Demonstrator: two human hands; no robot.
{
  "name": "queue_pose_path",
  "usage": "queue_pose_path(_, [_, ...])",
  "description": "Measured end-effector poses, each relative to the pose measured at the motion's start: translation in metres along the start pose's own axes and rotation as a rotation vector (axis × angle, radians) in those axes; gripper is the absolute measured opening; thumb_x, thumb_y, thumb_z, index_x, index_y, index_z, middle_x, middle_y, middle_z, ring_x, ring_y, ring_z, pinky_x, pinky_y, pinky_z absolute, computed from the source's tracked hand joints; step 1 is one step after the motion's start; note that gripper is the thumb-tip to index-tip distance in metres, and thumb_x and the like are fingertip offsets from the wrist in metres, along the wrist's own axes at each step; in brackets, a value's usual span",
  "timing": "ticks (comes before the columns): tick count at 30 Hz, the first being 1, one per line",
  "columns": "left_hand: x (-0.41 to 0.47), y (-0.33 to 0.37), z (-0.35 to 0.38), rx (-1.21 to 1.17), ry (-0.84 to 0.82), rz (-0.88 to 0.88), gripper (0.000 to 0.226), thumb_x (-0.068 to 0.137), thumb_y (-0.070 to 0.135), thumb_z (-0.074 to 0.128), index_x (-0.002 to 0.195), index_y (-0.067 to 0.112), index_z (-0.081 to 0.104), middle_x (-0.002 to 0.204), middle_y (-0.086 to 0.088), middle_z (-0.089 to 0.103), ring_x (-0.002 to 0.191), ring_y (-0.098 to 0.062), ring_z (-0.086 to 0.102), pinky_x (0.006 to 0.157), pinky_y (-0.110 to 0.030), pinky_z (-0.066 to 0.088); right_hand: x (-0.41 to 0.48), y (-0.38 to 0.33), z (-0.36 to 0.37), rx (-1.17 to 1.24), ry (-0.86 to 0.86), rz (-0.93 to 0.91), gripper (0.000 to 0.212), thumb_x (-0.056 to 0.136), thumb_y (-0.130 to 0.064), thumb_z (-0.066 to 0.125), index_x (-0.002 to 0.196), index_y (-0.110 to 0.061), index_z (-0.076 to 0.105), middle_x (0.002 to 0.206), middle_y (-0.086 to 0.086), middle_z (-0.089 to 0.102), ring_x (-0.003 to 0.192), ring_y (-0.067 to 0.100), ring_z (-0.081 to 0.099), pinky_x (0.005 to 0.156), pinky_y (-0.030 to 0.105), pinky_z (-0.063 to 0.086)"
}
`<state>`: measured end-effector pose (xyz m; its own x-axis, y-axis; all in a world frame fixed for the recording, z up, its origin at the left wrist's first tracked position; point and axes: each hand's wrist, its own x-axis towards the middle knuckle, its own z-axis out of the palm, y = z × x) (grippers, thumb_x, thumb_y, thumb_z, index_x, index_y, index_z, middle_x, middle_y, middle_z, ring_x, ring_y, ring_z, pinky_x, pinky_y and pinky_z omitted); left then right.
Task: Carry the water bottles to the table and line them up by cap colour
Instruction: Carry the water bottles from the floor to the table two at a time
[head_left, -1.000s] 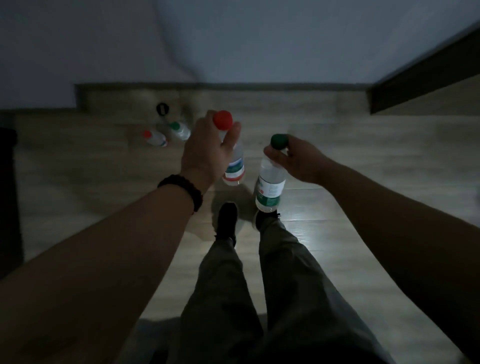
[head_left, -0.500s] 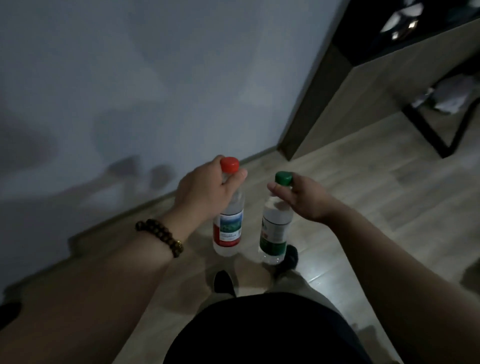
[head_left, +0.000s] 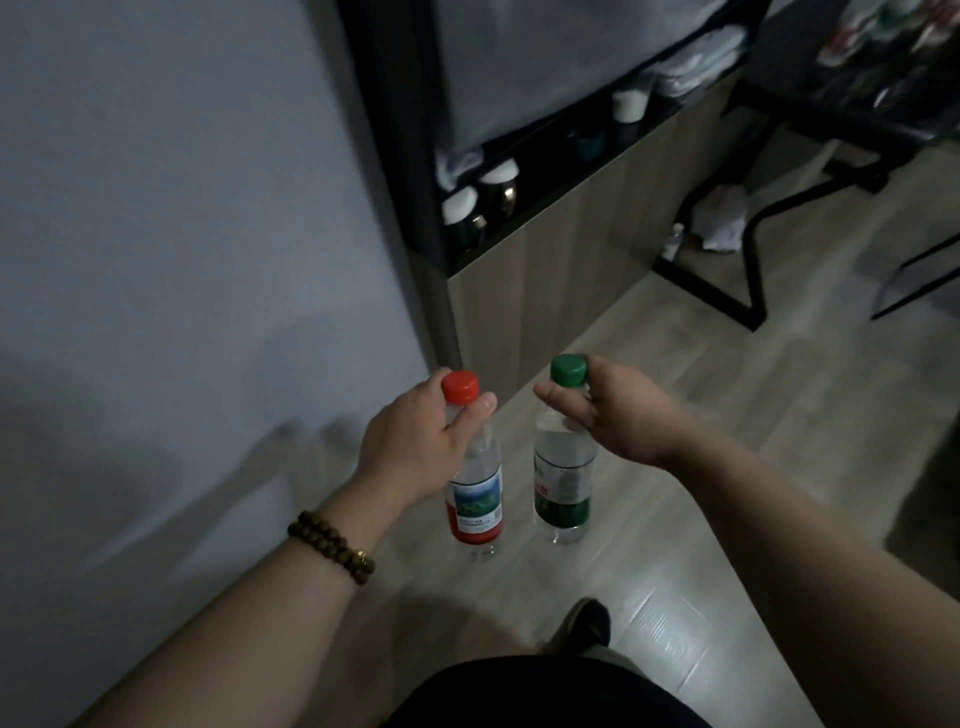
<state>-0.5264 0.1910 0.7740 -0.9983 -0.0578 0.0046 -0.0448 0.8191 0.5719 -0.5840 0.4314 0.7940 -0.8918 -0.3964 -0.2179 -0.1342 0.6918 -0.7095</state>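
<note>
Left hand: the left hand (head_left: 415, 447) has its fingers curled round the neck of the red-capped bottle (head_left: 475, 499), thumb and forefinger closing just under the red cap (head_left: 460, 387); a bead bracelet (head_left: 332, 545) sits on that wrist.
Right hand: the right hand (head_left: 618, 415) pinches the green-capped bottle (head_left: 563, 483) at the neck with its fingertips, right beneath the green cap (head_left: 569, 370).
Where the bottles are: both are out in front of the person, red at about eleven o'clock and green at about one, near each other but apart, hanging over the wooden floor (head_left: 675, 519) and, by my reckoning, well clear of it.
Why held so: I'd say a neck grip lets one hand manage one bottle with its weight hanging below, and it keeps both cap colours in plain sight for sorting.
Which way they point: caps up, bases down toward the floor; each long axis runs close to twelve-to-six, the red one leaning a touch.
Surroundings: a wall (head_left: 182, 208) lies at nine o'clock, a low wooden cabinet (head_left: 545, 291) at twelve to one, black-framed furniture (head_left: 753, 270) at two.
Desk: I can't tell if that frame belongs to it; neither bottle is set down yet.
</note>
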Motion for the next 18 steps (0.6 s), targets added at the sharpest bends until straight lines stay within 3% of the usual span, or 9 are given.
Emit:
queue_pose_path(5, [0.077, 0.09, 0.04, -0.015, 0.038, 0.034, 0.049, 0.082, 0.084, 0.033, 0.082, 0.038, 0.047, 0.073, 0.014, 0.062, 0.08, -0.023, 0.065, 0.068, -0.037, 0.049, 0.022, 0.065, -0.102, -0.007, 0.056, 0.002, 0.049, 0.089, -0.07, 0.055, 0.1, -0.022, 0.059, 0.087, -0.001, 0.069, 0.08, 0.015, 0.068, 0.074, 0.037, 0.058])
queue_pose_path(9, [0.149, 0.155, 0.076, -0.06, 0.019, 0.081, 0.044, 0.081, 0.083, 0.038, 0.08, 0.04, 0.047, 0.067, 0.014, 0.059, 0.072, -0.019, 0.059, 0.063, -0.034, 0.041, 0.044, 0.12, -0.168, 0.024, 0.167, 0.023, 0.038, 0.091, -0.066, 0.058, 0.087, -0.028, 0.055, 0.08, -0.008, 0.064, 0.075, 0.008, 0.062, 0.063, 0.027, 0.046])
queue_pose_path(13, [0.229, 0.207, 0.122, -0.107, -0.016, 0.147, 0.044, 0.083, 0.08, 0.041, 0.08, 0.037, 0.047, 0.062, 0.009, 0.055, 0.07, -0.024, 0.062, 0.062, -0.037, 0.046, 0.079, 0.177, -0.229, 0.011, 0.23, 0.071, 0.041, 0.089, -0.07, 0.056, 0.088, -0.029, 0.054, 0.08, -0.008, 0.064, 0.076, 0.011, 0.063, 0.069, 0.035, 0.052])
queue_pose_path(18, [0.341, 0.267, 0.181, -0.139, -0.048, 0.222, 0.039, 0.083, 0.082, 0.039, 0.083, 0.044, 0.045, 0.068, 0.01, 0.059, 0.07, -0.02, 0.062, 0.063, -0.037, 0.048, 0.131, 0.243, -0.313, -0.023, 0.289, 0.126, 0.048, 0.084, -0.076, 0.051, 0.088, -0.029, 0.056, 0.079, -0.007, 0.065, 0.074, 0.01, 0.064, 0.071, 0.04, 0.056])
